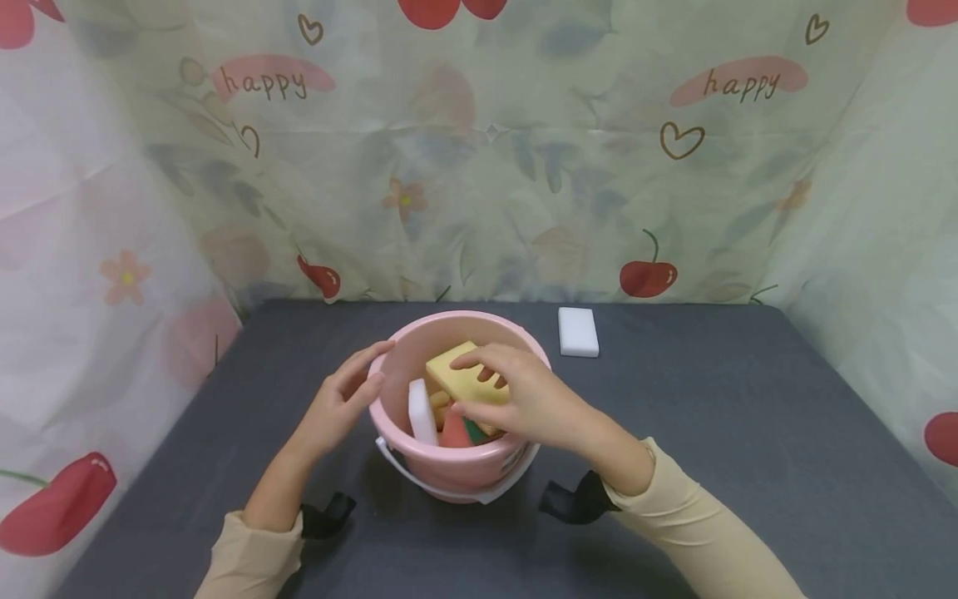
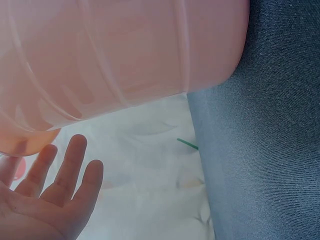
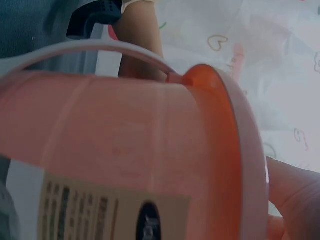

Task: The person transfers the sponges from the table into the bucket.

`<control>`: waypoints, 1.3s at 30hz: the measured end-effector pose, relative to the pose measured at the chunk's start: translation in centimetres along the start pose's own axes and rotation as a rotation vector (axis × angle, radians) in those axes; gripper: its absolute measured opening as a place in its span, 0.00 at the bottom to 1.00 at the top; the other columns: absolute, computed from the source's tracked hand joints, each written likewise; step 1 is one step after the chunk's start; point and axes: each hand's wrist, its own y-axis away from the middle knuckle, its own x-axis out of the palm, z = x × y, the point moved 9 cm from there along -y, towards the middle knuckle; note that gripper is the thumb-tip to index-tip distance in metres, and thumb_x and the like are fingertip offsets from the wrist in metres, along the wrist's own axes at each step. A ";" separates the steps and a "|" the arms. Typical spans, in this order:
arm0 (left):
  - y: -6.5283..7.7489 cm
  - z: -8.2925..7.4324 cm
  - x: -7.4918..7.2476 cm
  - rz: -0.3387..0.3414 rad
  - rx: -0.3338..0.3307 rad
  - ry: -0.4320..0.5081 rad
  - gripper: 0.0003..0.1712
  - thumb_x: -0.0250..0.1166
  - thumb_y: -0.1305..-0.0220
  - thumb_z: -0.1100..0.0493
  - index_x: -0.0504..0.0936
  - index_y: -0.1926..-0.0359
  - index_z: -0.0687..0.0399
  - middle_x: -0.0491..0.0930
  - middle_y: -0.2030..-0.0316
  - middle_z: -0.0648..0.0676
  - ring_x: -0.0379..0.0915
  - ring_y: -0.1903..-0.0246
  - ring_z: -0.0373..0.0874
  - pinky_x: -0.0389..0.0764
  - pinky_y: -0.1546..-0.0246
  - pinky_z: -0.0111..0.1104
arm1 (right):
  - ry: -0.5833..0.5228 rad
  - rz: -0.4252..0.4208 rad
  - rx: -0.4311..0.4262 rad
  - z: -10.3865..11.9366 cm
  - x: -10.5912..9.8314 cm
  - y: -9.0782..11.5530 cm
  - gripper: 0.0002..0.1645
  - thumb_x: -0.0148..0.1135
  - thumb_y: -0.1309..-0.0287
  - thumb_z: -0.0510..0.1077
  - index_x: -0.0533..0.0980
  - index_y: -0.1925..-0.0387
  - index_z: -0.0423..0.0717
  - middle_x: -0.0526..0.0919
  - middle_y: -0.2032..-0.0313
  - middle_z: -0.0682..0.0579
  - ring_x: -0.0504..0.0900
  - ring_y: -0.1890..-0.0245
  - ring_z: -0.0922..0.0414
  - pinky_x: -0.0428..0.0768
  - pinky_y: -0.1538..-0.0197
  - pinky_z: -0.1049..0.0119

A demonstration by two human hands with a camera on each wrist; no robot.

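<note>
A pink bucket [image 1: 449, 470] with a pale handle [image 1: 419, 481] stands upright on the dark table. My left hand [image 1: 337, 403] is at its left rim, index finger and thumb at the edge; the left wrist view shows its other fingers spread beside the wall. My right hand [image 1: 531, 395] reaches over the right rim, fingers apart and loosely bent above a yellow sponge-like block [image 1: 452, 374], partly covering it. Also inside the bucket are a white block [image 1: 422, 412] standing on edge, a red piece [image 1: 454, 428] and a dark green piece [image 1: 475, 431].
A white block [image 1: 579, 332] lies on the table [image 1: 711, 416] behind and right of the bucket. Black straps [image 1: 575, 499] hang from both wrists. Printed curtains [image 1: 494, 166] enclose the table at the back and sides.
</note>
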 end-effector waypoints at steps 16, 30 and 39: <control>0.0 0.1 0.1 0.002 -0.006 0.006 0.25 0.51 0.32 0.59 0.64 0.34 0.51 0.63 0.35 0.57 0.68 0.43 0.47 0.71 0.52 0.20 | -0.024 -0.282 0.170 -7.3 -6.4 0.8 0.21 0.64 0.45 0.42 0.75 0.49 0.43 0.81 0.52 0.45 0.79 0.55 0.50 0.77 0.52 0.55; 0.0 0.1 0.0 0.000 -0.005 -0.004 0.26 0.51 0.32 0.59 0.64 0.34 0.51 0.63 0.34 0.57 0.67 0.44 0.39 0.71 0.52 0.20 | -0.031 -0.351 0.469 -17.9 -7.0 1.6 0.28 0.59 0.41 0.44 0.67 0.41 0.39 0.76 0.47 0.35 0.76 0.49 0.40 0.76 0.49 0.47; 0.0 0.2 0.0 -0.002 -0.001 0.005 0.25 0.52 0.32 0.59 0.65 0.34 0.51 0.64 0.35 0.58 0.66 0.47 0.28 0.71 0.52 0.20 | -0.001 -0.388 0.636 -23.5 -5.5 2.6 0.31 0.59 0.43 0.46 0.66 0.42 0.34 0.74 0.47 0.31 0.74 0.47 0.38 0.72 0.46 0.48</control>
